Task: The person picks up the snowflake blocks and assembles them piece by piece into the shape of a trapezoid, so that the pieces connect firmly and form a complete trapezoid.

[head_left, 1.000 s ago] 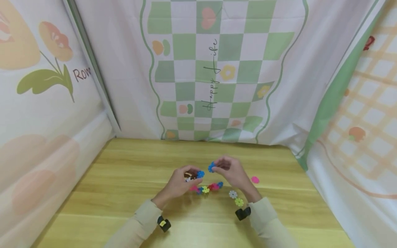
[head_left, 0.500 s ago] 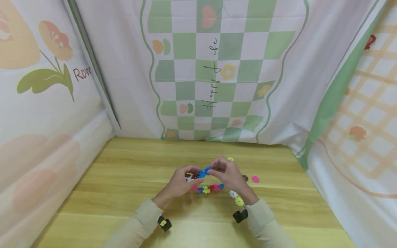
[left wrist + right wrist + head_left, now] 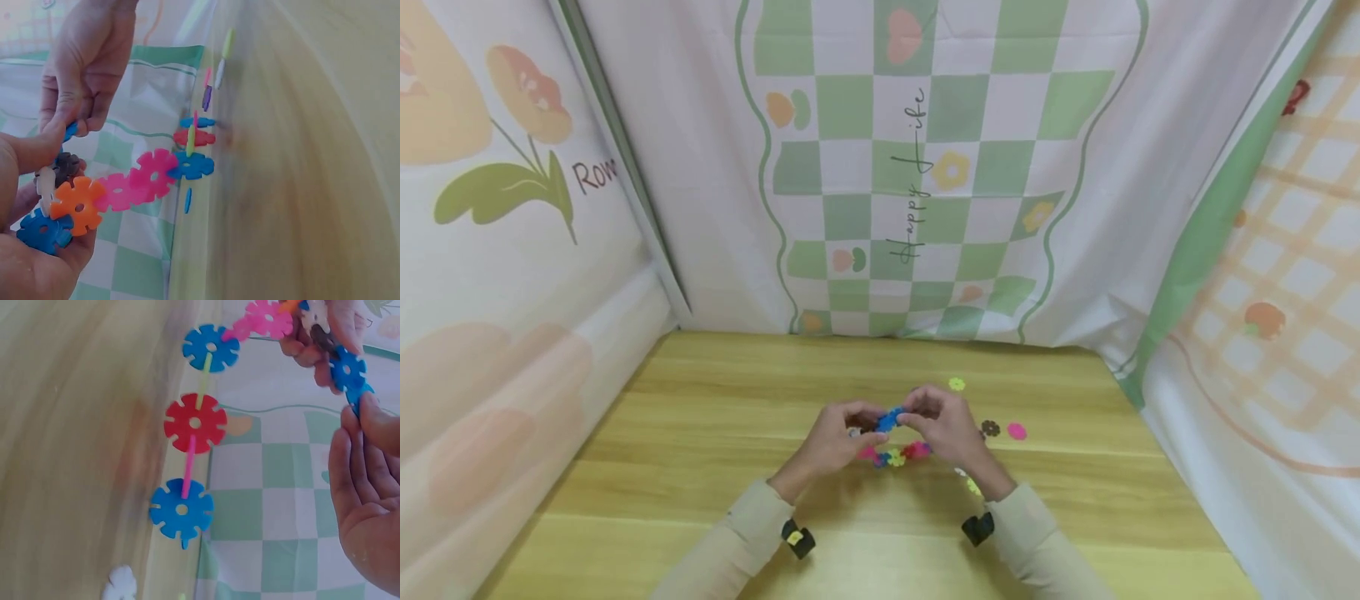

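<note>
Centrally, above the tabletop (image 3: 737, 379), the left hand (image 3: 829, 437) grips a chain of flower discs (image 3: 897, 457); the right hand (image 3: 953, 429) pinches a blue disc (image 3: 360, 395) against its blue end link (image 3: 347, 367). Uneven pressure might pop a slotted joint apart. Toward the back edge lies a yellow disc (image 3: 956, 384); toward the right edge, brown (image 3: 991, 428) and pink discs (image 3: 1017, 432). The right wrist partly hides others.

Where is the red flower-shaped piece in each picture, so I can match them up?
Head: the red piece lies below the middle, slightly right.
Left wrist: near the middle, seen at a slant.
Right wrist: near the middle, slightly higher, seen face-on.
Shared landmark: the green-and-white checked cloth.
</note>
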`<action>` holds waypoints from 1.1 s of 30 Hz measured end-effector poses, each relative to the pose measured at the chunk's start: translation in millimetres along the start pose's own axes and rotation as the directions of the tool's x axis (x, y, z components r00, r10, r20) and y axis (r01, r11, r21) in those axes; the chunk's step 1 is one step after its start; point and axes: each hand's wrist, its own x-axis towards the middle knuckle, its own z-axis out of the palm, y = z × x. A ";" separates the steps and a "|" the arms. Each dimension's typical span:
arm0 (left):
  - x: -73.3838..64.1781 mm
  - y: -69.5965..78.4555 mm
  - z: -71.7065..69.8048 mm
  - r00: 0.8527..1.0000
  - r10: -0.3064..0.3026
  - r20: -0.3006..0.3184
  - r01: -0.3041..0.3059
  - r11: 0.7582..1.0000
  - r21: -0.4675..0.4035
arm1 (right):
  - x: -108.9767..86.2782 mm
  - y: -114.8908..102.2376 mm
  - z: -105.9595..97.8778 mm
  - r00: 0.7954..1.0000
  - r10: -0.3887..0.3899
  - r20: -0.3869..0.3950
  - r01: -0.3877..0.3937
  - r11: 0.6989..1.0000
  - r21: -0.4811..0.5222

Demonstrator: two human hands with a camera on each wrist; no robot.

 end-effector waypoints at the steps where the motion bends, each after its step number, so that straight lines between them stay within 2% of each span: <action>1: 0.3 -1.5 0.4 1.000 0.002 0.007 -0.002 1.000 0.017 | 0.2 -0.3 -0.7 1.000 0.001 0.014 0.000 1.000 -0.013; 7: 2.2 -5.0 1.6 0.999 0.033 0.039 -0.036 0.996 0.078 | 3.1 -3.7 -2.1 0.995 0.016 0.103 -0.008 0.997 -0.083; 12: 2.2 -6.3 3.5 0.992 0.115 0.043 -0.118 0.990 0.073 | 6.2 -3.6 -1.5 0.984 0.021 0.176 -0.008 0.997 -0.071; 14: 1.7 -6.7 3.7 0.991 0.130 0.036 -0.132 0.989 0.072 | 9.1 -2.7 -6.0 0.978 0.025 0.208 -0.008 0.997 -0.082; 17: 0.9 -4.8 2.5 0.993 0.119 0.016 -0.119 0.990 0.070 | 17.5 0.1 -20.6 0.973 0.056 0.225 -0.022 0.988 -0.150; 21: -1.2 -1.3 -1.1 0.997 0.079 -0.007 -0.078 0.995 0.064 | 36.1 8.6 -45.3 0.972 0.123 0.200 -0.066 0.960 -0.272; 25: -3.3 -1.3 -3.7 0.998 0.056 -0.011 -0.055 0.997 0.055 | 56.0 24.2 -61.1 0.961 0.168 0.220 -0.076 0.924 -0.374; 33: -4.5 -3.2 -5.2 0.998 0.059 -0.022 -0.058 0.996 0.061 | 75.3 61.8 -59.2 0.937 0.185 0.297 -0.005 0.856 -0.517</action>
